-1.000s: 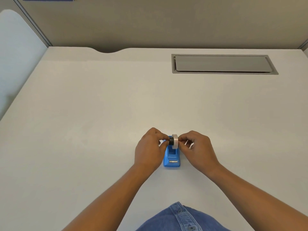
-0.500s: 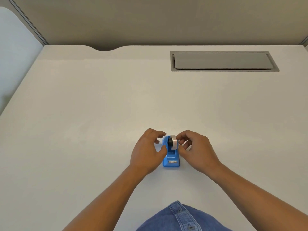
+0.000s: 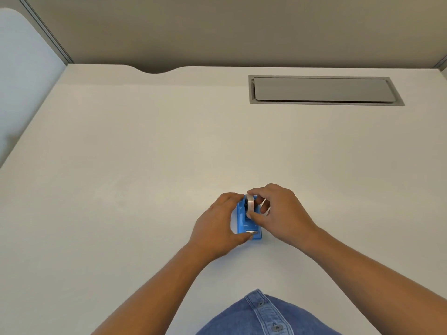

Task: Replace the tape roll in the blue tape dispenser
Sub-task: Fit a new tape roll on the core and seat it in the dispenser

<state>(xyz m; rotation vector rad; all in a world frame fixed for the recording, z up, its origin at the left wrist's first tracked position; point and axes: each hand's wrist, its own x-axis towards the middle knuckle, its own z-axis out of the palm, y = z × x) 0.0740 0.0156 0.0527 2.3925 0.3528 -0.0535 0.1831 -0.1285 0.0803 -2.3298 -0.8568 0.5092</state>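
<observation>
A small blue tape dispenser (image 3: pixel 244 221) stands on the white desk, its metal cutter end toward me. A clear tape roll (image 3: pixel 250 203) on a dark core sits in the dispenser's cradle at the far end. My left hand (image 3: pixel 219 226) wraps the dispenser's left side, thumb at the near end by the cutter. My right hand (image 3: pixel 278 212) pinches the tape roll from the right, index finger over its top and thumb at its near edge. The dispenser's right side is hidden behind my right hand.
The white desk (image 3: pixel 169 153) stretches wide around the hands. A grey cable-tray flap (image 3: pixel 321 89) is set into the desk at the back right. A partition wall (image 3: pixel 217 27) closes the back, and a curved cutout notches the rear edge.
The roll went down from above the dispenser into its cradle. My left hand shifted from the roll's core to gripping the dispenser body. My right hand moved over the roll.
</observation>
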